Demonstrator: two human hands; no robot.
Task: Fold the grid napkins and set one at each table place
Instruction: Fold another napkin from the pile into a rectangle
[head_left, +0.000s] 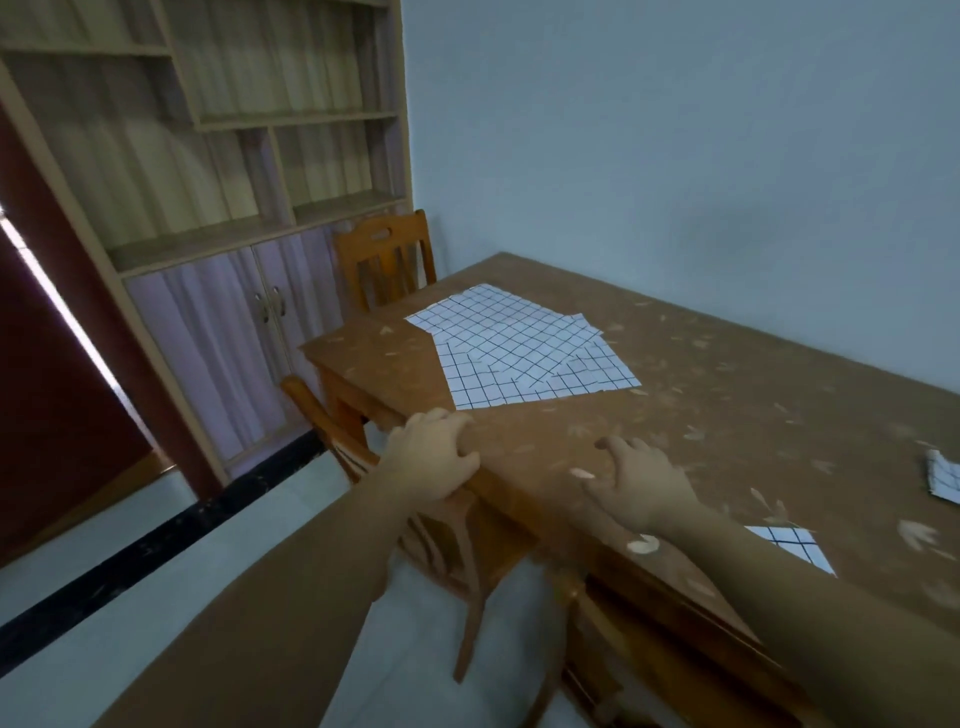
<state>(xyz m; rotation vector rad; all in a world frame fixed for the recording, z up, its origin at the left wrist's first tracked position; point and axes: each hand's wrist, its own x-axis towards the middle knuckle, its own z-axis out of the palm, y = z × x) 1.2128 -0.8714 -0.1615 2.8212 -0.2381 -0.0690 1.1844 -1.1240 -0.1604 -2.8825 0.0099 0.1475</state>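
Grid napkins (524, 348) are heaped unfolded at the tabletop's (727, 395) far end; two folded napkins (794, 544) seem already laid, so most remains. The left hand (434, 460) is hooked by its fingers over the tabletop edge; the right hand (641, 486) is rested with fingers apart, empty.

White napkins (524, 348) (dark grid lines); brown leaf-patterned table (727, 395); orange-brown chair (387, 260).

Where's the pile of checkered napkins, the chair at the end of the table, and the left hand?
napkin pile (519, 348), head view, middle of the top sheet.
far chair (402, 234), head view, top rail of its back.
left hand (436, 460), head view, back of the hand.
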